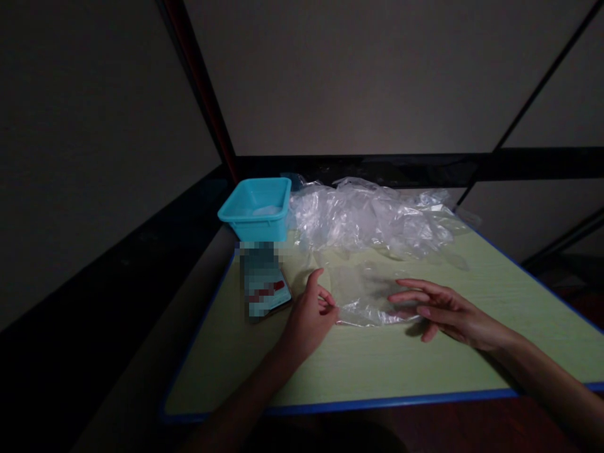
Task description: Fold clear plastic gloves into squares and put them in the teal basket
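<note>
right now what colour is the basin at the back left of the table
Light blue, nearly turquoise; the basin shows best in the head view.

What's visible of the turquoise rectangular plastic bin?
The turquoise plastic bin is open-topped, with a wide rim, rounded corners and tapering walls. It stands upright at the far left of the pale green, blue-edged table; something whitish lies inside, unclear what. Crumpled clear plastic film lies beside it. Neither hand touches it.

A phone point(267, 283), partly blurred, lies before a blue basin point(258, 228) on the green, blue-edged desk point(377, 365); a panelled wall point(353, 82) stands behind.
</note>
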A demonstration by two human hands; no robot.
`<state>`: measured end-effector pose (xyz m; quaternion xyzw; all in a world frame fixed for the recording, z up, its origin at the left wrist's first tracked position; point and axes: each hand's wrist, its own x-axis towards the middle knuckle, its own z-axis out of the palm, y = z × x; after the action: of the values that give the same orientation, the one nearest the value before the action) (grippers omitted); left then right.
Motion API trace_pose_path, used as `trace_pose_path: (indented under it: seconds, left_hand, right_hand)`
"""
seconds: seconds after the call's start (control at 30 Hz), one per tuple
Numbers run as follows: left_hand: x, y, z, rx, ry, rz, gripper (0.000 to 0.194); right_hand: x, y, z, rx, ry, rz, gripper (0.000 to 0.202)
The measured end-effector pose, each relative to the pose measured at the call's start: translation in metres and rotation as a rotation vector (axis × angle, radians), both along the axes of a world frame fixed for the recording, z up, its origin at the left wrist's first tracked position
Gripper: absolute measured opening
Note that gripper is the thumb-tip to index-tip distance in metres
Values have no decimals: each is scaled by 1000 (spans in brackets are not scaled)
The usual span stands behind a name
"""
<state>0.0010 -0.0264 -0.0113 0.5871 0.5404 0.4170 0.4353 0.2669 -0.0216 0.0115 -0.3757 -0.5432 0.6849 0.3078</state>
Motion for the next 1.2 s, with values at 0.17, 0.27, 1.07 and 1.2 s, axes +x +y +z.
trace_pose_path:
  seconds: [0.17,0.27,1.07,1.2]
  left_hand:
    - [-1,-1,4,-2,-6,-14,64]
    - [-3,-5,8,3,-8,-32,67]
    - [10,-31,0,123,-21,130,78]
    - [9,-31,2,108,-17,131,76]
  right_hand:
    - [6,-9,3,35,-74,-178,44]
    - [4,-14,2,102,-149,-315,33]
    - [-13,-28,-1,256,-381,-429,29]
    - [-12,-29,-3,262,-380,-403,26]
